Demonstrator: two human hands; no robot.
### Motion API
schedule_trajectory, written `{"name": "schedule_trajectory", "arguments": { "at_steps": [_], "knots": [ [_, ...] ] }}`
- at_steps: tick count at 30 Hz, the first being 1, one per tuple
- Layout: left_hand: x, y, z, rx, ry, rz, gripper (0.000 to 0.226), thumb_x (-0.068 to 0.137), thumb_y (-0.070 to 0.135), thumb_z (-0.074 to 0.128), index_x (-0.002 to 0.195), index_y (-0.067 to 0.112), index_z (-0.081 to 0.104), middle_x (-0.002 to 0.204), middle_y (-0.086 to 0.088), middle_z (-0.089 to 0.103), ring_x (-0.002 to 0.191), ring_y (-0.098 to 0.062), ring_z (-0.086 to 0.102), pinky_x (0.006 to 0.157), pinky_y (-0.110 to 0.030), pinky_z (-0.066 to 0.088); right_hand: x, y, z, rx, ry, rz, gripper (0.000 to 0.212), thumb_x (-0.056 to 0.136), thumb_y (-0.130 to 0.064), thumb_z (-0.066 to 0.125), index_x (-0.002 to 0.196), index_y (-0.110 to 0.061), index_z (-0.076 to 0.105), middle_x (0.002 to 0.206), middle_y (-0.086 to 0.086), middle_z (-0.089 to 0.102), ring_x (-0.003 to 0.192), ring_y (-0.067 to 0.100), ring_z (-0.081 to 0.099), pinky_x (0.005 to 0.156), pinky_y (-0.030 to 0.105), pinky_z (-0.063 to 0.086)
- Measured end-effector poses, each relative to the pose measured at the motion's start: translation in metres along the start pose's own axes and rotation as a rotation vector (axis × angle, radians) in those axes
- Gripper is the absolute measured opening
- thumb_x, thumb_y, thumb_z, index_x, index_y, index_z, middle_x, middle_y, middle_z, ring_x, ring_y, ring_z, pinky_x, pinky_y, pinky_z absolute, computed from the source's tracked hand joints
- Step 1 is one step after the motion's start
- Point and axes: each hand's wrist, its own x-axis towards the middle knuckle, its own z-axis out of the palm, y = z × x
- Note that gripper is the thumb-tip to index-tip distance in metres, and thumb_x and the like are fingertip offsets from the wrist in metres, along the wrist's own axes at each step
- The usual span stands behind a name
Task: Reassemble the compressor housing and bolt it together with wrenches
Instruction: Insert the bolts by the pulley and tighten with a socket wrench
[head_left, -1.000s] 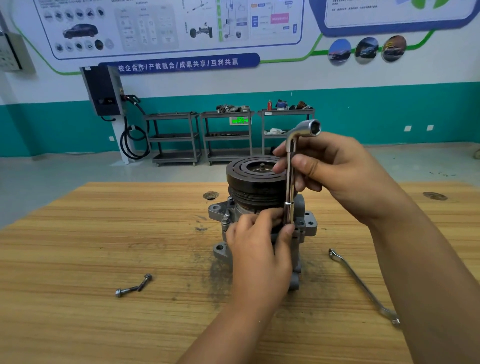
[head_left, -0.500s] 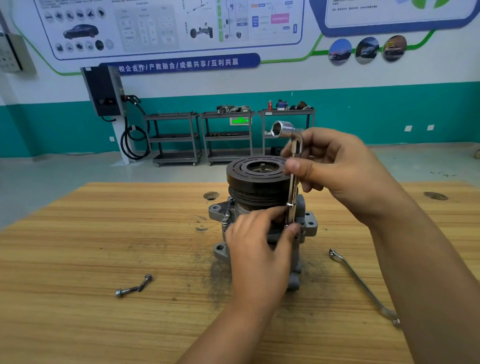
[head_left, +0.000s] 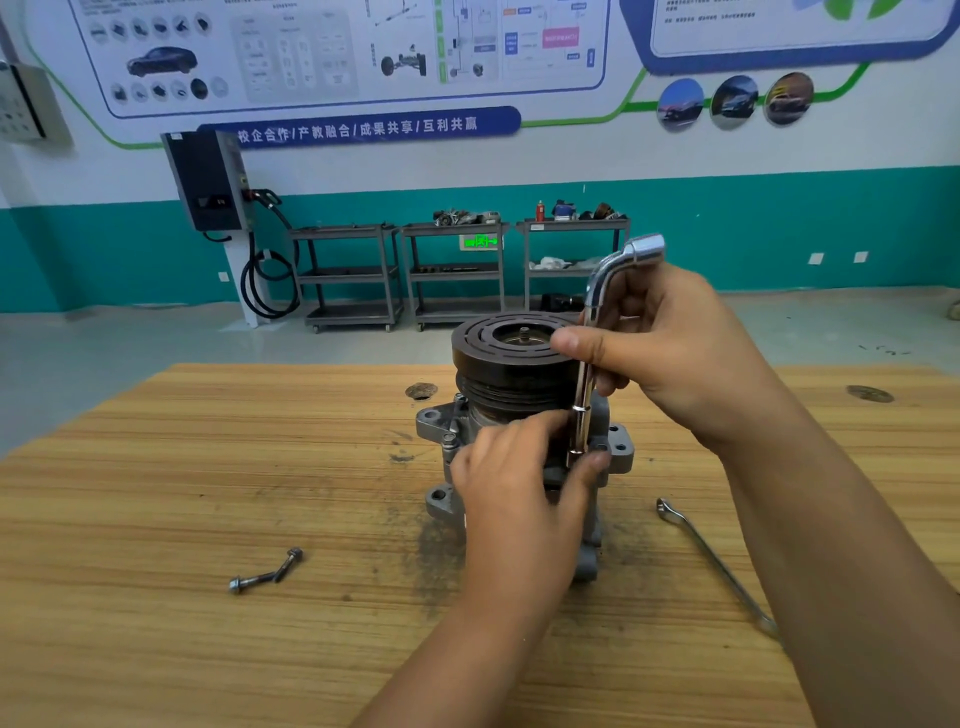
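Observation:
The compressor (head_left: 511, 374) stands upright in the middle of the wooden table (head_left: 208, 467), its dark pulley on top and grey housing below. A chrome L-shaped socket wrench (head_left: 589, 332) stands vertically at the housing's right side, its bent socket end pointing right. My right hand (head_left: 670, 348) grips the wrench's upper shaft. My left hand (head_left: 519, 499) pinches the wrench's lower end against the housing and hides the front of the housing. Two loose bolts (head_left: 267, 571) lie on the table to the left.
A flat double-ended wrench (head_left: 711, 561) lies on the table right of the compressor, partly under my right forearm. Dark grease smears mark the wood around the base. Beyond the table are grey shelf carts (head_left: 457, 275) and a wall charger (head_left: 208, 182).
My right hand has spun the L-wrench: its bent socket end pointed right, then left, and now points right again. My left hand has stayed on the wrench's lower end.

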Motion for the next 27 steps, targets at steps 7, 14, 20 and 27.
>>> {"name": "schedule_trajectory", "arguments": {
  "at_steps": [7,14,20,27],
  "knots": [
    [-0.004,-0.004,0.003,0.006,0.031,0.010,0.023,0.082,0.019,0.060,0.104,0.019,0.067,0.086,0.027,0.053,0.087,0.002,0.041,0.084,-0.026,0.033,-0.003,-0.004,-0.015,0.114,-0.238,-0.057,0.016,0.087,-0.001,0.057,0.093,-0.014,0.063,0.085,0.001,0.073,0.058,0.008,0.060,0.056,0.019,0.049],
    [-0.005,-0.003,0.003,-0.004,0.029,0.019,0.028,0.083,0.039,0.059,0.103,0.020,0.065,0.085,0.030,0.046,0.089,0.007,0.042,0.083,-0.041,0.042,-0.002,-0.004,-0.012,0.121,-0.233,-0.044,0.019,0.086,0.005,0.054,0.089,-0.012,0.061,0.078,0.003,0.072,0.055,0.011,0.060,0.053,0.016,0.047],
    [-0.007,-0.006,0.007,0.022,0.052,-0.031,0.030,0.075,0.034,0.075,0.100,0.023,0.063,0.088,0.021,0.052,0.091,0.016,0.035,0.083,-0.041,0.043,-0.001,-0.003,-0.007,0.082,-0.117,-0.038,0.015,0.076,-0.004,0.068,0.085,-0.009,0.057,0.070,0.006,0.062,0.052,0.011,0.060,0.049,0.018,0.048],
    [-0.006,-0.001,0.004,0.044,0.066,0.067,0.022,0.081,0.025,0.064,0.102,0.022,0.065,0.082,0.036,0.037,0.084,0.001,0.039,0.079,-0.036,0.041,-0.003,-0.002,-0.020,0.096,-0.256,0.014,0.017,0.085,-0.005,0.058,0.095,-0.017,0.064,0.086,0.002,0.070,0.057,0.012,0.060,0.057,0.021,0.050]
  ]
}}
